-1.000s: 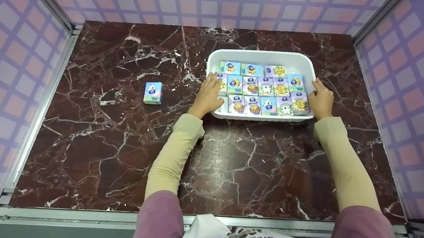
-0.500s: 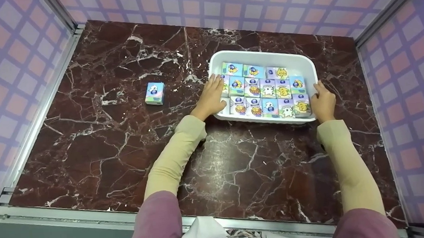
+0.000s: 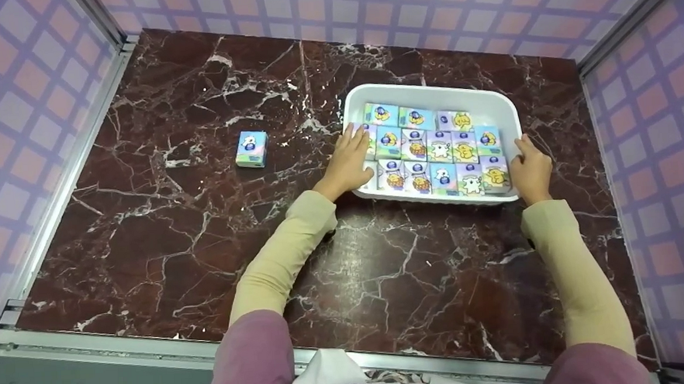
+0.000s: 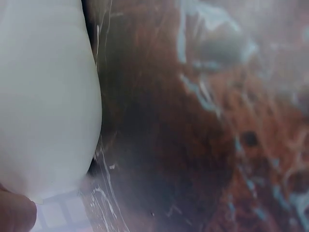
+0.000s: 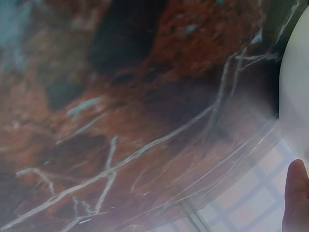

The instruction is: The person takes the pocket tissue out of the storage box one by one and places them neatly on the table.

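Observation:
A white plastic tub (image 3: pixel 430 92) stands right of centre on the marble-patterned table, packed with rows of small cartoon-printed boxes (image 3: pixel 438 147). My left hand (image 3: pixel 345 167) holds its left side, fingers lying over the rim and thumb near the front corner. At the opposite end, my right hand (image 3: pixel 532 171) grips the right rim. The left wrist view has the tub's outer wall (image 4: pixel 48 106) with a fingertip (image 4: pixel 17 212) against it. In the right wrist view, one finger (image 5: pixel 296 198) touches the wall (image 5: pixel 295 101). A single blue box (image 3: pixel 251 149) lies apart, left of the tub.
The dark red marbled tabletop (image 3: pixel 163 248) carries small white specks near the lone box. Checked purple panels (image 3: pixel 362 12) enclose the back and both sides. A metal rail (image 3: pixel 122 351) runs along the front edge.
Both hands have shifted the tub slightly to the right and toward the person, keeping their places on its two ends. The lone box stays put, as the head view moves a little.

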`<action>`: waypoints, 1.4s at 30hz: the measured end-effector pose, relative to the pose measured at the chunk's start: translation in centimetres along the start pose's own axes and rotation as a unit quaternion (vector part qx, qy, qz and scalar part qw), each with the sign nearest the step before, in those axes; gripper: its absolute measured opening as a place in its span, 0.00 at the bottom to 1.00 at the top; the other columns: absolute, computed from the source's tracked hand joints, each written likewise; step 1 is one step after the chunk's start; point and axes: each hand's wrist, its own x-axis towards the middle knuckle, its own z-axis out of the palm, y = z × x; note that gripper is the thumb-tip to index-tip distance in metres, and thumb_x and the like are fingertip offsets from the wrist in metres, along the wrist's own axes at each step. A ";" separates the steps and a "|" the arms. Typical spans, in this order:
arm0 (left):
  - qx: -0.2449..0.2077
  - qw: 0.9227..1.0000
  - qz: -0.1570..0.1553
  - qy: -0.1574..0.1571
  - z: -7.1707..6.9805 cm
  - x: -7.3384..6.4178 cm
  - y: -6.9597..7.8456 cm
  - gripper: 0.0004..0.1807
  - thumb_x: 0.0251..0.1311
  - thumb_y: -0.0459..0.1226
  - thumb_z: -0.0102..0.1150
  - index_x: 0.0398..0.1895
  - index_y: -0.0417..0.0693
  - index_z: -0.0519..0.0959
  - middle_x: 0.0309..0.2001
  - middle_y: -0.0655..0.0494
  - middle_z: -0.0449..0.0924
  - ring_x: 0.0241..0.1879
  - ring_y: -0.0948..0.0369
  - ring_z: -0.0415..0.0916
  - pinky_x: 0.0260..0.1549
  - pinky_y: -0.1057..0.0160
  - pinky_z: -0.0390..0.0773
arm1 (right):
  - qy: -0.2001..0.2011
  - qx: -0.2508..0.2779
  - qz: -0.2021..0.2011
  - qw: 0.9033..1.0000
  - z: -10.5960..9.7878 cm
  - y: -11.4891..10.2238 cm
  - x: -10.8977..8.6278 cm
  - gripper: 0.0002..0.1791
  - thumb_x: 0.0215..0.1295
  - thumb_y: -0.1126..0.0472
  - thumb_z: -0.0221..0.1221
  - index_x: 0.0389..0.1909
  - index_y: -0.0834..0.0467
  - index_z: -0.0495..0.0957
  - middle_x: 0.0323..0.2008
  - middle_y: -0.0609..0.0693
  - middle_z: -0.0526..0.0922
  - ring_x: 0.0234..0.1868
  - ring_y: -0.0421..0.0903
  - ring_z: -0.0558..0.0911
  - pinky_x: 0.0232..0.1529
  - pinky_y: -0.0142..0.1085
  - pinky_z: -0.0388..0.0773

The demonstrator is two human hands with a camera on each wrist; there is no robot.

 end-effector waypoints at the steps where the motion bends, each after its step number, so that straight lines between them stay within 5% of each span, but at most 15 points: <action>1: 0.002 1.000 0.001 0.001 0.1 -0.1 0.2 0.41 0.48 0.43 0.49 0.66 0.37 0.49 0.69 0.45 0.44 0.69 0.49 0.32 0.66 0.50 0.42 | 0.001 0.001 -0.002 1.000 -0.1 0.1 -0.1 0.23 0.55 0.73 0.45 0.53 0.66 0.70 0.58 0.60 0.67 0.60 0.56 0.66 0.60 0.47 0.63; 13: 0.024 1.000 0.002 -0.003 1.3 -0.2 2.4 0.42 0.48 0.46 0.51 0.67 0.40 0.50 0.69 0.47 0.43 0.69 0.48 0.35 0.66 0.49 0.43 | 0.003 -0.012 0.003 1.000 -1.3 2.0 -1.1 0.23 0.55 0.73 0.44 0.53 0.66 0.70 0.58 0.60 0.67 0.59 0.56 0.66 0.59 0.48 0.63; 20: 0.052 0.998 -0.005 -0.035 1.1 -0.1 3.1 0.43 0.47 0.49 0.52 0.67 0.44 0.52 0.69 0.49 0.45 0.69 0.51 0.35 0.66 0.50 0.38 | -0.003 -0.004 0.023 1.000 -1.5 2.3 -1.1 0.23 0.56 0.73 0.44 0.54 0.65 0.69 0.59 0.58 0.66 0.60 0.55 0.64 0.60 0.48 0.62; 24: 0.062 0.997 0.029 -0.044 0.6 0.2 4.0 0.39 0.44 0.44 0.55 0.64 0.47 0.58 0.66 0.47 0.53 0.67 0.51 0.43 0.66 0.51 0.41 | 0.004 0.003 0.025 1.000 -1.5 2.3 -1.1 0.22 0.56 0.73 0.44 0.54 0.65 0.70 0.59 0.58 0.67 0.60 0.54 0.65 0.60 0.46 0.62; 30: 0.089 0.983 0.086 -0.133 0.2 0.8 5.8 0.38 0.44 0.47 0.60 0.61 0.47 0.61 0.60 0.47 0.61 0.59 0.53 0.60 0.60 0.56 0.61 | 0.020 0.012 0.013 1.000 -1.3 2.1 -1.1 0.22 0.55 0.73 0.45 0.52 0.67 0.71 0.57 0.59 0.68 0.59 0.54 0.67 0.59 0.46 0.65; 34: 0.090 0.977 0.063 -0.183 0.2 1.2 6.3 0.37 0.44 0.50 0.63 0.58 0.45 0.64 0.56 0.47 0.64 0.55 0.53 0.63 0.56 0.56 0.66 | 0.031 0.013 0.000 0.999 -1.2 2.0 -1.2 0.21 0.54 0.74 0.45 0.51 0.67 0.72 0.56 0.60 0.70 0.57 0.55 0.68 0.56 0.47 0.67; 42: 0.096 0.973 0.041 -0.204 0.9 2.0 6.5 0.38 0.44 0.48 0.62 0.59 0.44 0.62 0.55 0.47 0.66 0.55 0.51 0.64 0.53 0.52 0.68 | 0.035 0.017 0.006 0.999 -1.4 2.1 -0.9 0.21 0.54 0.74 0.45 0.51 0.67 0.72 0.56 0.60 0.70 0.58 0.54 0.69 0.59 0.44 0.65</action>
